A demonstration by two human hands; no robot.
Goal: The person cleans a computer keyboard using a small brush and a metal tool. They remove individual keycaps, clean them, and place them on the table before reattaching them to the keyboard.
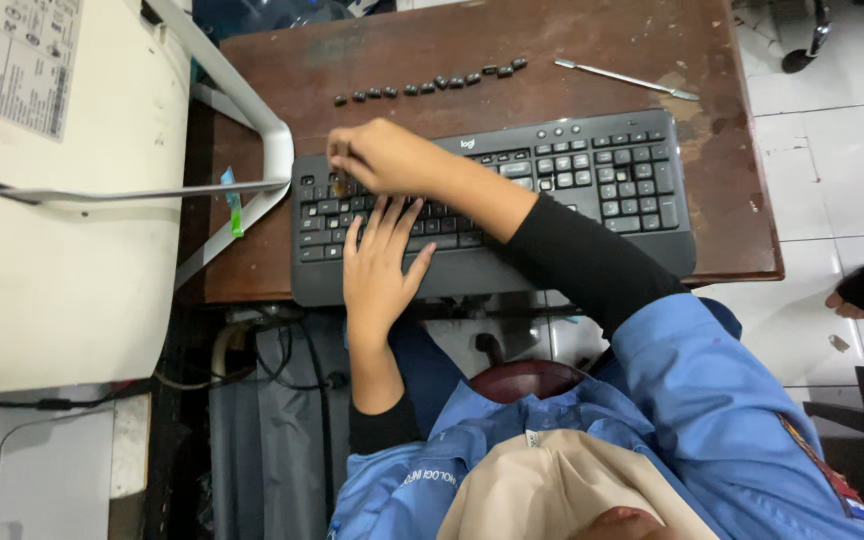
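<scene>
In the middle of the frame a black keyboard (572,190) lies on a brown table (732,230). The left hand (380,265) rests flat on it, fingers spread. The right hand (382,158) pinches a small keycap (338,186) at the keyboard's upper left. A row of loose keycaps (430,84) lies above.

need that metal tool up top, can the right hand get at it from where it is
Probably yes: the metal tool lies alone on bare desk behind the keyboard, uncovered. The right hand would have to leave the keys.
</scene>
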